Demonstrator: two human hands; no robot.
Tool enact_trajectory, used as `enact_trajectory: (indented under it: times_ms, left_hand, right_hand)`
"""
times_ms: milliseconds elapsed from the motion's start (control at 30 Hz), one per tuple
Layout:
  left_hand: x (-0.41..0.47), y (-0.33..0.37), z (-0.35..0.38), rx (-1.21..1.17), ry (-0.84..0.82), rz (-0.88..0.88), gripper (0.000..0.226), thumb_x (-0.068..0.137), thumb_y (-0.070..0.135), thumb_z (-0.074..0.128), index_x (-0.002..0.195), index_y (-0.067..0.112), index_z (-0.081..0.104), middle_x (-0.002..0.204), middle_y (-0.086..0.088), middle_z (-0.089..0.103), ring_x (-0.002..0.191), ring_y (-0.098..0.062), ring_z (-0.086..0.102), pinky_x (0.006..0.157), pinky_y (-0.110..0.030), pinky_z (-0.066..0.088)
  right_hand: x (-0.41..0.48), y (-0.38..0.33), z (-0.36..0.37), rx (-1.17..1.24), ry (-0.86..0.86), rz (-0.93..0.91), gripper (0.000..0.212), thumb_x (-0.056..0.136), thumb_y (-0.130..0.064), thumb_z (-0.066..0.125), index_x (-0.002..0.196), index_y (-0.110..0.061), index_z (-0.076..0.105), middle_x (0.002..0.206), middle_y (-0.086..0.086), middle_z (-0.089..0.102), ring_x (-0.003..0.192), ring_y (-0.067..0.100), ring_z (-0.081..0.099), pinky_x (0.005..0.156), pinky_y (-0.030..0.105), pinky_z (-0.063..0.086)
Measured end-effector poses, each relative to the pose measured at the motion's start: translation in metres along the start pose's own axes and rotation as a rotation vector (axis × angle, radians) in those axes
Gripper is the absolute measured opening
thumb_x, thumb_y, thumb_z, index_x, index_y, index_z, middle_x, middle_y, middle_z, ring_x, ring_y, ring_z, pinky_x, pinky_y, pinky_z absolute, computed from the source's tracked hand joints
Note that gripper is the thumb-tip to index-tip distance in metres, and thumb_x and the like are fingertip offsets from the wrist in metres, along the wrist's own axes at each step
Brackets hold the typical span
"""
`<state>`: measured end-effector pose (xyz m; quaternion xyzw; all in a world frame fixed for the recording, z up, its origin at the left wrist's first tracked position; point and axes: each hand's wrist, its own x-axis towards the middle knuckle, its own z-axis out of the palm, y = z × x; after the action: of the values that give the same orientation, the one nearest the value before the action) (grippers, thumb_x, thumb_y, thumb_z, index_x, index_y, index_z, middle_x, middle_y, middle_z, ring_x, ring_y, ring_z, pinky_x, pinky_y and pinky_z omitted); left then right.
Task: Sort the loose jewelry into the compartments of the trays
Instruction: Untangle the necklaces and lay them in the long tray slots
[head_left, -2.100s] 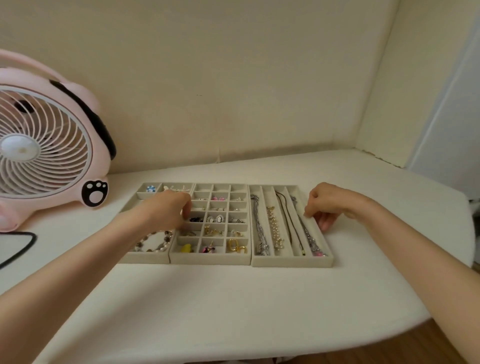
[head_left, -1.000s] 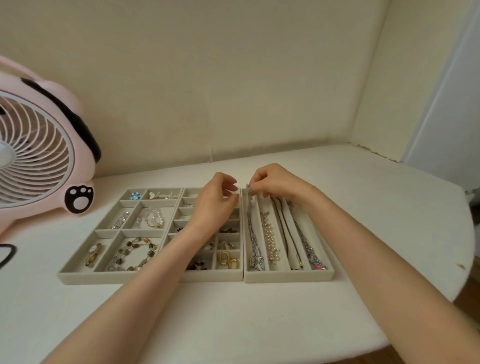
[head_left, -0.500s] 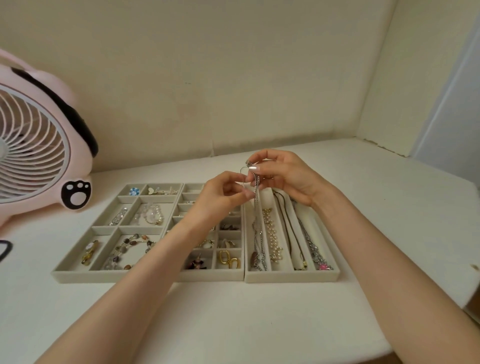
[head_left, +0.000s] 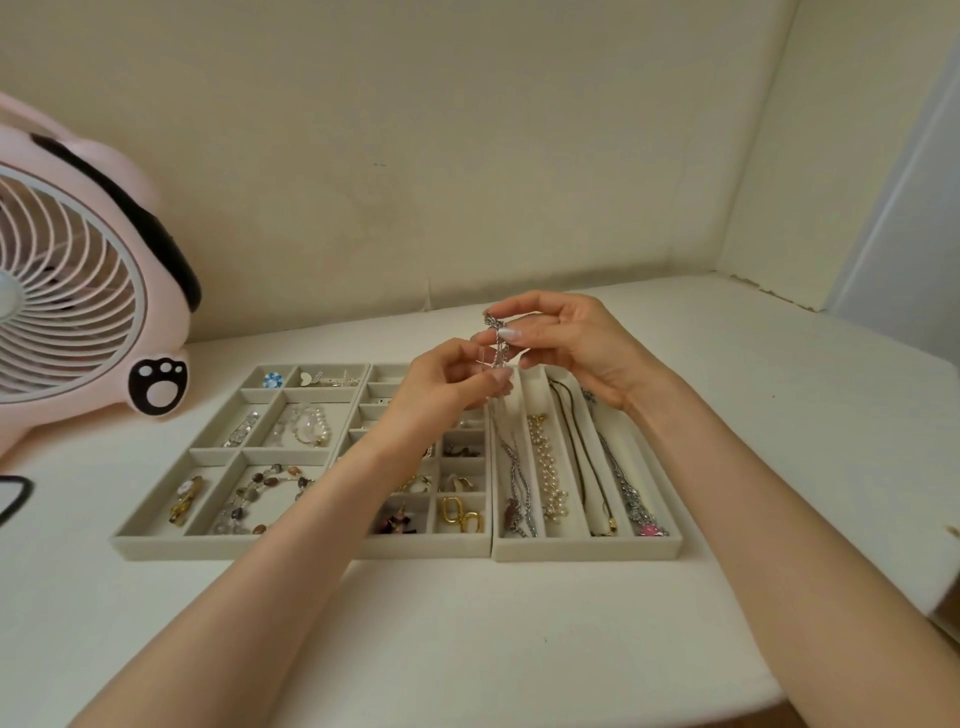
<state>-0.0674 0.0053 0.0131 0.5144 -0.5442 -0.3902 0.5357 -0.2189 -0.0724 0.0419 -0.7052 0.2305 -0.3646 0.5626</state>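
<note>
Both hands raised over the trays, pinching one silver chain (head_left: 513, 475).
R hand (head_left: 569, 343): thumb & fingers (head_left: 511, 333) clamped on chain's top end; L hand (head_left: 441, 388) fingers pinch it just below; chain hangs down, lower part w/ dark pendant lying in leftmost slot of right tray (head_left: 582, 549); next slots hold pearl necklace (head_left: 548, 467), black cord (head_left: 575, 457), silver chain w/ pink charm (head_left: 629, 496); middle tray (head_left: 415, 549) touching its left side, small compartments w/ earrings; left tray (head_left: 171, 546) w/ bracelets; all on white worktop (head_left: 467, 634); pink fan (head_left: 78, 291) at far left.
</note>
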Motion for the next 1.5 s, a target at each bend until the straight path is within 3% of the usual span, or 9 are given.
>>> enact_trajectory:
  times_ms: [167,267,467,633,900,1033,1100,1400,1500]
  left_hand:
    - [-0.001,-0.001,-0.005,-0.004,0.078,0.042,0.006,0.089,0.014,0.060,0.084,0.012,0.063,0.073,0.002,0.068,0.072,-0.006,0.063,0.074,-0.020,0.051]
    - [0.001,-0.001,-0.006,-0.006,0.122,0.047,0.007,0.090,0.013,0.058,0.086,0.012,0.064,0.079,0.000,0.071,0.079,-0.011,0.065,0.080,-0.029,0.050]
    - [-0.001,0.002,-0.006,-0.074,0.120,0.073,0.012,0.093,0.012,0.053,0.094,0.006,0.064,0.082,-0.002,0.073,0.076,-0.010,0.069,0.070,-0.017,0.053]
    - [-0.002,0.004,-0.006,-0.082,0.147,0.072,0.015,0.093,0.013,0.053,0.098,0.004,0.064,0.088,-0.006,0.073,0.081,-0.014,0.070,0.072,-0.021,0.054]
    - [-0.003,0.007,-0.005,-0.103,0.172,0.115,0.015,0.096,0.015,0.049,0.091,0.010,0.062,0.076,-0.002,0.067,0.073,-0.014,0.068,0.070,-0.023,0.055]
    - [-0.004,0.009,-0.004,-0.106,0.178,0.134,0.011,0.092,0.013,0.055,0.095,0.004,0.061,0.071,-0.001,0.063,0.065,-0.011,0.063,0.064,-0.019,0.053]
    - [-0.003,0.009,-0.004,-0.097,0.177,0.132,0.009,0.091,0.013,0.057,0.093,0.006,0.061,0.067,0.002,0.064,0.064,-0.011,0.063,0.065,-0.020,0.054]
    - [-0.005,0.001,0.003,0.227,0.147,0.190,0.010,0.087,0.013,0.063,0.091,0.005,0.059,0.075,-0.006,0.069,0.070,-0.013,0.068,0.075,-0.026,0.055]
    - [-0.006,0.002,0.004,0.256,0.145,0.190,0.010,0.087,0.014,0.063,0.091,0.006,0.059,0.076,-0.007,0.069,0.069,-0.012,0.068,0.074,-0.028,0.056]
  right_hand:
    - [0.001,0.000,-0.001,-0.039,0.061,-0.019,0.020,0.083,-0.001,0.065,0.100,-0.009,0.069,0.086,0.007,0.074,0.074,0.015,0.068,0.069,0.021,0.055]
    - [0.001,0.000,-0.003,-0.058,0.106,-0.021,0.020,0.082,0.001,0.066,0.100,-0.008,0.069,0.079,0.005,0.074,0.070,0.015,0.067,0.069,0.022,0.056]
    - [0.001,0.001,-0.006,-0.085,0.129,-0.018,0.023,0.085,0.002,0.061,0.105,-0.008,0.067,0.083,0.008,0.073,0.082,0.016,0.069,0.078,0.027,0.056]
    - [0.000,0.001,-0.006,-0.114,0.107,-0.007,0.025,0.086,0.004,0.058,0.105,-0.008,0.069,0.081,0.007,0.070,0.081,0.016,0.067,0.084,0.031,0.055]
    - [-0.001,0.000,-0.002,-0.197,0.026,0.063,0.019,0.086,-0.010,0.064,0.104,-0.011,0.072,0.072,-0.004,0.068,0.061,0.010,0.058,0.065,0.020,0.049]
    - [-0.001,0.003,0.004,-0.298,-0.001,0.064,0.018,0.080,-0.014,0.073,0.096,-0.008,0.074,0.075,0.012,0.060,0.057,0.011,0.047,0.058,0.021,0.041]
    - [-0.001,0.003,0.004,-0.292,0.014,0.050,0.011,0.080,-0.014,0.073,0.089,-0.008,0.074,0.071,0.008,0.060,0.056,0.011,0.046,0.056,0.021,0.040]
    - [0.007,-0.006,0.001,-0.132,0.180,-0.061,0.007,0.085,-0.020,0.067,0.081,-0.016,0.071,0.078,-0.005,0.070,0.078,0.011,0.062,0.074,0.027,0.050]
    - [0.011,-0.016,0.004,-0.132,0.223,-0.103,0.012,0.086,-0.020,0.066,0.079,-0.011,0.069,0.069,0.002,0.065,0.067,0.011,0.061,0.068,0.023,0.051]
